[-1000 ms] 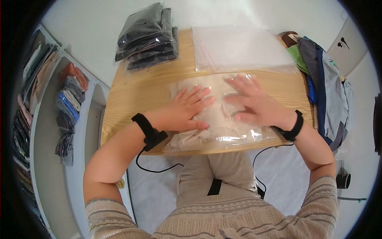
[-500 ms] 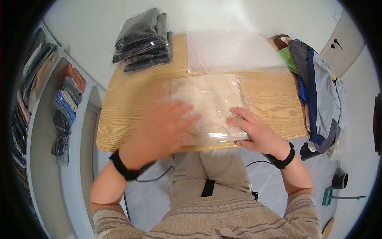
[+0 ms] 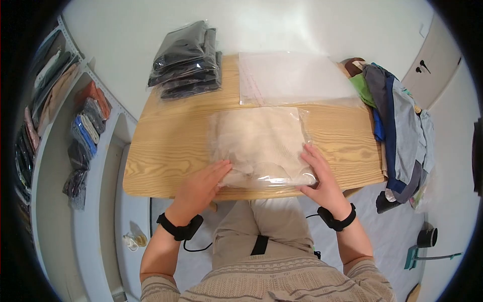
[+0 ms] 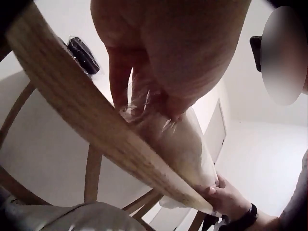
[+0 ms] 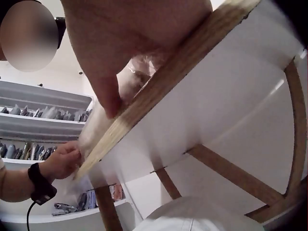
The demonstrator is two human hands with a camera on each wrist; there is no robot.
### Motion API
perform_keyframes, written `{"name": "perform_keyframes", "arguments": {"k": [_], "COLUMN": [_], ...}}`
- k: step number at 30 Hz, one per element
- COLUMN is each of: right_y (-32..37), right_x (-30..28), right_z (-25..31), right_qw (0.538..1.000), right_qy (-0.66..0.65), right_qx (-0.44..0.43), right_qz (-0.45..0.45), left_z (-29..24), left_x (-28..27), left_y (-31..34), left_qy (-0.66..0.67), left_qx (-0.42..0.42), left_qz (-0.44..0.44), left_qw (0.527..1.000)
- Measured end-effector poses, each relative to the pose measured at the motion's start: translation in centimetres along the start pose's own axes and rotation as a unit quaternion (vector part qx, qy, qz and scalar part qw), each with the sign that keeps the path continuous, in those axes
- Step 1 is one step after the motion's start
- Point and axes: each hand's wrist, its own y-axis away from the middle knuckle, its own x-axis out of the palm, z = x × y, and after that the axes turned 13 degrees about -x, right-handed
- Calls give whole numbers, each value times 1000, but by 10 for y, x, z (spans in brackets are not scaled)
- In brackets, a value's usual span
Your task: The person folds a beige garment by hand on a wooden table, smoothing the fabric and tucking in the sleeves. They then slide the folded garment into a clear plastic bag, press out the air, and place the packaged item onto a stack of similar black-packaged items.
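Note:
A folded cream knit garment in a clear plastic bag (image 3: 261, 141) lies flat near the table's front edge. At its front left corner is my left hand (image 3: 201, 183), with fingers over the bag and thumb by the front edge. The left wrist view shows crinkled plastic film (image 4: 147, 103) pinched between that thumb and the fingers. My right hand (image 3: 324, 176) rests along the right side of the bag, fingers extended and spread apart from the thumb, which touches the front right corner. In the right wrist view most of the right fingers are hidden behind the hand.
Dark bagged garments (image 3: 186, 63) are stacked at the back left of the wooden table (image 3: 166, 146). A sheaf of clear plastic bags (image 3: 302, 78) lies at the back. Loose clothes (image 3: 402, 131) hang over the right edge. Shelves (image 3: 108, 166) with folded clothes stand left.
Both hands have left the top of the bagged garment, where they lay flat, and moved to its front left and right corners. The bag's right side now looks folded in.

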Motion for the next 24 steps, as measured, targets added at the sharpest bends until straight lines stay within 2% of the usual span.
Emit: {"name": "perform_keyframes", "arguments": {"k": [4, 8, 10, 11, 12, 13, 14, 16, 18, 19, 23, 24], "right_y": [5, -6, -13, -20, -28, -37, -44, -51, -60, -62, -75, -78], "right_x": [3, -19, -30, -36, -36, -37, -38, -30, -22, -23, -19, -19], "right_z": [0, 31, 39, 47, 45, 41, 36, 13, -5, -9, -18, -19], "right_qw": [996, 991, 965, 947, 947, 942, 930, 927, 919, 930, 914, 911], "right_qy": [-18, -5, -102, -162, -163, -222, -279, -290, -355, -343, -382, -388], "right_qx": [5, 18, 13, 54, 54, -1, -58, -45, -8, 34, 78, 83], "right_qz": [-87, -132, -241, -272, -272, -253, -232, -233, -171, -130, -112, -108], "left_z": [-6, -32, -43, -45, -46, -46, -41, -23, -15, -11, 4, 6], "left_x": [-9, -48, -67, -72, -75, -78, -78, -71, -73, -74, -75, -76], "left_y": [-3, -2, -2, -4, -9, -15, -22, -41, -56, -62, -75, -76], "left_qy": [70, 39, -42, -42, 53, 147, 147, 304, 348, 391, 385, 414], "left_qx": [-43, -46, 5, 2, -68, -136, -134, -188, -179, -170, -183, -189], "left_qz": [-18, -51, -160, -159, -154, -148, -150, -181, -173, -161, -171, -164], "left_qw": [996, 997, 986, 986, 984, 968, 968, 916, 904, 890, 888, 875]}}
